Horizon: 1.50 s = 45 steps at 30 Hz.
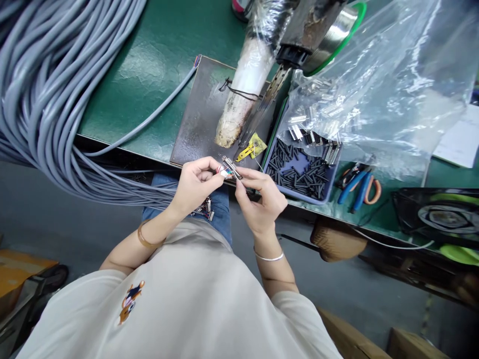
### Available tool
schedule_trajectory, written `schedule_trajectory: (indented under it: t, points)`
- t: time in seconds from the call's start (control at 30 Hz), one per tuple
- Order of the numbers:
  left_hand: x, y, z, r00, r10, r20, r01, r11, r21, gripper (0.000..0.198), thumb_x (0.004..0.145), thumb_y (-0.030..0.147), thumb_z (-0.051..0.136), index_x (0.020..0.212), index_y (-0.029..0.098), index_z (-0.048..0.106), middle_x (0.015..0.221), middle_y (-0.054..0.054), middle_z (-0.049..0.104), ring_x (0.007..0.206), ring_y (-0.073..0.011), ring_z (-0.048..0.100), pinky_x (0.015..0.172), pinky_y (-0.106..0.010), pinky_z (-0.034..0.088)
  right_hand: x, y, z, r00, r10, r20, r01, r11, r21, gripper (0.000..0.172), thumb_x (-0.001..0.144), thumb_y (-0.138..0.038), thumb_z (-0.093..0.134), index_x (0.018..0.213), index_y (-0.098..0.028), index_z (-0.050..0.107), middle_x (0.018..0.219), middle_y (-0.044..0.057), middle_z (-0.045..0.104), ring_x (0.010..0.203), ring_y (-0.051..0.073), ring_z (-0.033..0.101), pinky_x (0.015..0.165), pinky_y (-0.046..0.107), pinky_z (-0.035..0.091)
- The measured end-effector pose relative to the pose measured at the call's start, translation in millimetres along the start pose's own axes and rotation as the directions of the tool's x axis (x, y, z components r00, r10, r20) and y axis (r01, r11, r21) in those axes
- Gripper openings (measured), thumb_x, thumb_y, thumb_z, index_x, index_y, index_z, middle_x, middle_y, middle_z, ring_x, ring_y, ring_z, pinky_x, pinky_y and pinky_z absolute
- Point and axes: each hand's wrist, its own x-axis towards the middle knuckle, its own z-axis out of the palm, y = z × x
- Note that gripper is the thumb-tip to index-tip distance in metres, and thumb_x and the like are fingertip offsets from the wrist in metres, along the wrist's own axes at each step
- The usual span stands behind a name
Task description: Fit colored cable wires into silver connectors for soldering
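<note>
Both hands meet just in front of the bench edge. My left hand (195, 182) pinches a bunch of thin coloured wires (221, 171) between thumb and fingers. My right hand (258, 197) grips a small metal connector (232, 167) at the wires' end, fingers closed on it. More small metal connectors (207, 207) on wires hang below my left hand over my lap.
A large coil of grey cable (48, 94) fills the left. A dark plate (202, 114) with a wrapped tool (245, 89) lies on the green bench (149, 60). A blue tray (299, 172) of black tubes, a plastic bag (374, 80) and blue-handled cutters (357, 187) sit right.
</note>
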Motion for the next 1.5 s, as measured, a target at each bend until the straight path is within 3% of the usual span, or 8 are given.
schedule_trajectory:
  t: [0.1,0.27,0.57,0.93,1.5]
  points:
    - [2,-1,1.6,0.999,0.044,-0.02,-0.043,0.999,0.028,0.015,0.068,0.018,0.076,0.064,0.015,0.062,0.056,0.006,0.051,0.042,-0.0009,0.031,0.039,-0.018,0.02,3,0,1,0.999,-0.034,0.0,0.034,0.999,-0.026,0.019,0.087,-0.007,0.07,0.092,-0.023,0.063,0.107,0.004,0.08,0.095,0.017,0.078,0.081,0.029,0.062]
    - [6,-3,3.1,0.992,0.101,-0.078,-0.093,0.99,0.103,0.01,0.068,0.017,0.073,0.063,0.015,0.064,0.063,0.001,0.057,0.053,-0.0045,0.04,0.046,-0.018,0.025,9,1,2,1.0,-0.022,-0.014,0.021,1.0,-0.007,0.018,0.087,-0.008,0.069,0.089,-0.024,0.061,0.105,0.004,0.08,0.094,0.017,0.077,0.08,0.03,0.062]
    - [8,-3,1.8,0.991,0.112,-0.076,-0.103,0.988,0.112,0.008,0.067,0.016,0.073,0.065,0.013,0.065,0.063,0.003,0.056,0.051,-0.0021,0.035,0.047,-0.018,0.025,15,0,0,1.0,0.005,-0.011,-0.005,1.0,0.024,0.019,0.084,-0.006,0.073,0.086,-0.022,0.063,0.1,0.002,0.079,0.091,0.015,0.076,0.081,0.029,0.061]
    - [7,-6,3.9,0.981,0.176,-0.08,-0.163,0.975,0.151,0.008,0.069,0.016,0.071,0.064,0.015,0.065,0.064,0.001,0.058,0.058,-0.0057,0.044,0.05,-0.018,0.032,13,2,0,1.0,0.011,0.0,-0.011,1.0,0.013,0.017,0.085,-0.008,0.073,0.087,-0.023,0.065,0.1,0.002,0.079,0.09,0.016,0.075,0.08,0.031,0.061]
    - [5,-10,0.1,0.986,0.157,-0.054,-0.148,0.979,0.141,0.01,0.071,0.018,0.074,0.067,0.015,0.066,0.066,0.0,0.06,0.058,-0.0055,0.044,0.051,-0.018,0.032,14,-2,-2,0.998,0.059,0.026,-0.06,0.997,0.052,0.016,0.085,-0.009,0.073,0.085,-0.023,0.066,0.096,0.002,0.078,0.088,0.016,0.075,0.08,0.033,0.061]
